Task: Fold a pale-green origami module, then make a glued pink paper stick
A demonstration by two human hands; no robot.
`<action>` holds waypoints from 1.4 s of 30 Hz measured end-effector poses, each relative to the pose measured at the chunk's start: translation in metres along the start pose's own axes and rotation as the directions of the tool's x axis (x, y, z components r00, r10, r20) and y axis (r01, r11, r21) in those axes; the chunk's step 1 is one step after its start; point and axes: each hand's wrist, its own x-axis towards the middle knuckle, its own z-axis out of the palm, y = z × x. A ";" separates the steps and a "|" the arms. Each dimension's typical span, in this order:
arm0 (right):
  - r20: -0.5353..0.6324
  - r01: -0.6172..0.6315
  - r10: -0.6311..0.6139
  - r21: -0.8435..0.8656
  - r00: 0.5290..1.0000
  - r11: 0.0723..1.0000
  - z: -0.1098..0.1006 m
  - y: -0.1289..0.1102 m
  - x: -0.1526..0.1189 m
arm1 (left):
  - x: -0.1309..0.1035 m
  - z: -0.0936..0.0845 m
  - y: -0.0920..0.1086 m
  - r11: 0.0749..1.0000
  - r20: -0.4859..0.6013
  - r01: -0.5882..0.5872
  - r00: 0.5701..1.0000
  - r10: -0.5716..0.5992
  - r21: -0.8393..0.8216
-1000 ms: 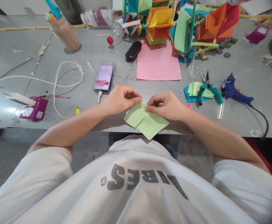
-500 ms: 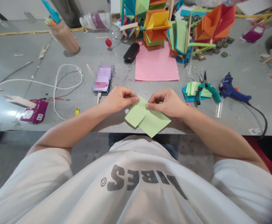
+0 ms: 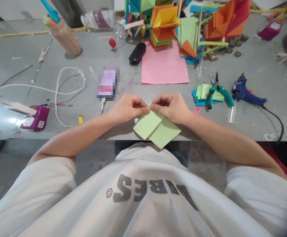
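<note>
A light green sheet of paper (image 3: 155, 126), folded so that two flaps overlap, hangs at the table's front edge. My left hand (image 3: 132, 107) pinches its top corner between thumb and fingers. Close beside it, my right hand (image 3: 170, 106) grips the same upper edge, thumb and fingertips together. The two hands nearly touch at the corner. Beyond them lies a pink sheet of paper (image 3: 164, 69), flat on the table. A phone (image 3: 107, 82) with a plugged-in cable sits past my left hand.
Right of my hands lie pliers (image 3: 219, 92) on small green and blue papers, and a blue glue gun (image 3: 248, 90). Colourful folded paper pieces (image 3: 164, 24) stand at the back. A black case (image 3: 137, 53), a plastic bottle (image 3: 120, 34) and a cup (image 3: 65, 38) are further left.
My right hand has slid left and up along the paper to its top corner, closer to my left hand. The left flap now overlaps more of the right one.
</note>
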 end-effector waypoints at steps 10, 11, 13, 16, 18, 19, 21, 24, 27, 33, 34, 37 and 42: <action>-0.313 0.136 -0.141 -0.040 0.939 0.990 -0.035 0.010 0.014 | 0.012 -0.018 -0.010 0.997 -0.069 0.020 0.997 -0.025 -0.077; -0.338 0.148 -0.158 -0.054 0.928 0.987 -0.038 0.013 0.017 | 0.013 -0.019 -0.012 0.995 -0.090 0.023 0.995 -0.032 -0.098; -0.375 0.163 -0.185 -0.089 0.908 0.983 -0.044 0.019 0.022 | 0.016 -0.020 -0.014 0.992 -0.146 0.014 0.989 -0.032 -0.129; -0.424 0.153 -0.187 -0.114 0.886 0.982 -0.048 0.026 0.027 | 0.018 -0.017 -0.018 0.982 -0.248 -0.049 0.969 0.003 -0.180; -0.463 0.141 -0.176 -0.109 0.869 0.984 -0.047 0.029 0.027 | 0.017 -0.011 -0.020 0.967 -0.242 -0.074 0.970 0.014 -0.243; -0.481 0.140 -0.170 -0.099 0.860 0.985 -0.045 0.029 0.027 | 0.016 -0.008 -0.021 0.959 -0.209 -0.072 0.978 0.013 -0.274; -0.508 0.154 -0.165 -0.065 0.845 0.986 -0.038 0.030 0.027 | 0.014 0.001 -0.022 0.951 -0.139 -0.050 0.990 0.007 -0.306; -0.509 0.168 -0.150 -0.011 0.848 0.986 -0.027 0.028 0.025 | 0.011 0.011 -0.023 0.959 -0.149 -0.047 0.989 0.005 -0.280; -0.447 0.165 -0.134 0.031 0.885 0.986 -0.022 0.024 0.022 | 0.011 0.013 -0.023 0.974 -0.213 -0.064 0.977 0.016 -0.216; -0.127 0.091 -0.079 0.092 0.989 0.992 -0.030 0.020 0.023 | 0.013 0.003 -0.024 0.986 -0.333 -0.125 0.939 0.081 -0.113; -0.123 0.082 -0.071 0.087 0.990 0.993 -0.031 0.021 0.024 | 0.013 0.002 -0.025 0.986 -0.335 -0.129 0.938 0.087 -0.105; -0.123 0.087 -0.077 0.082 0.989 0.993 -0.031 0.021 0.025 | 0.013 0.002 -0.025 0.981 -0.299 -0.149 0.948 0.107 -0.120; -0.117 0.174 -0.160 0.132 0.980 0.976 -0.033 0.018 0.025 | 0.013 0.002 -0.023 0.968 -0.287 -0.184 0.949 0.129 -0.173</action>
